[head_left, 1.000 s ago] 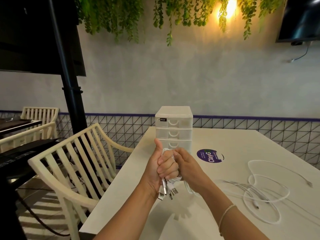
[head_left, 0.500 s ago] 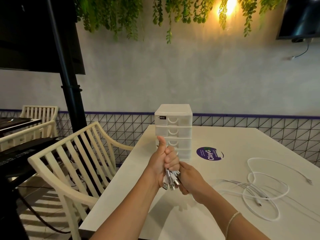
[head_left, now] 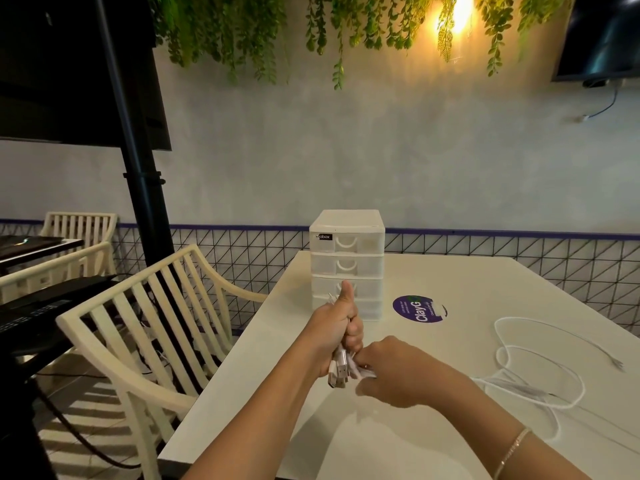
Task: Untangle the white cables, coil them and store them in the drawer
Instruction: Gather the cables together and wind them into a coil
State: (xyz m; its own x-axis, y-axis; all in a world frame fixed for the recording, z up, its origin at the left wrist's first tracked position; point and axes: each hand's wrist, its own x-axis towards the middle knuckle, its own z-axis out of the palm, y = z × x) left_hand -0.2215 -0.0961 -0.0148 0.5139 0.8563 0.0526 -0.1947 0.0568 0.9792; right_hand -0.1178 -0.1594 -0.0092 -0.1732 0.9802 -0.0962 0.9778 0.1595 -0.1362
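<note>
Both hands meet above the near part of the white desk. Held upright with its thumb pointing up, the left hand grips a bundle of white cables in its fist; several USB plugs stick out below the fist. Just to the right of it, the right hand has its fingers curled around the lower end of the same bundle, touching the left hand's fingers. A thin bracelet circles the right wrist.

Further right on the desk, well apart from the hands, a loose white cable lies in open loops, with one end trailing toward the right edge. Beyond the hands, a round purple sticker is stuck to the desk just beside a small white drawer unit. The unit stands upright near the desk's left edge, with four stacked drawers, all pushed in; the raised thumb covers part of the third one.

To the left of the desk stands a cream slatted chair, and behind it a black pole rises to a dark screen. On the far wall, green hanging plants drape down near a glowing lamp.
</note>
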